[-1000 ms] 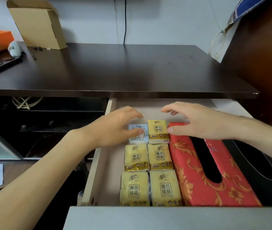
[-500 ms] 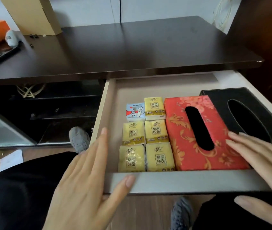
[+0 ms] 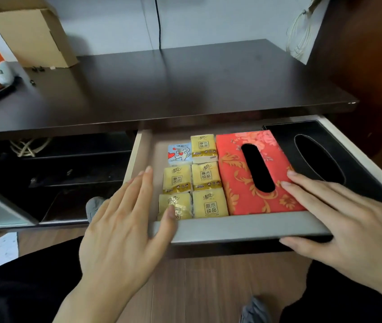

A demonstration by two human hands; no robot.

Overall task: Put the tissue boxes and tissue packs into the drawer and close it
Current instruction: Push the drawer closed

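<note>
The drawer [image 3: 243, 226] is sitting pulled out from under the dark desk [image 3: 173, 89], and everything is lying inside it. Five yellow tissue packs [image 3: 206, 176] are lining up in two columns, with a blue-and-white tissue pack [image 3: 179, 153] sitting at the back of the left column. Just to their right the red tissue box [image 3: 236, 173] is lying flat, slot up, and the black tissue box [image 3: 320, 155] is filling the drawer's right end beside it. The left hand [image 3: 120, 231] is spreading flat, fingers apart, gripping nothing, its thumb touching the drawer front's left corner. The right hand [image 3: 348, 227] is lying open too, fingers reaching over the front edge above the red box, thumb tucking beneath the front panel.
</note>
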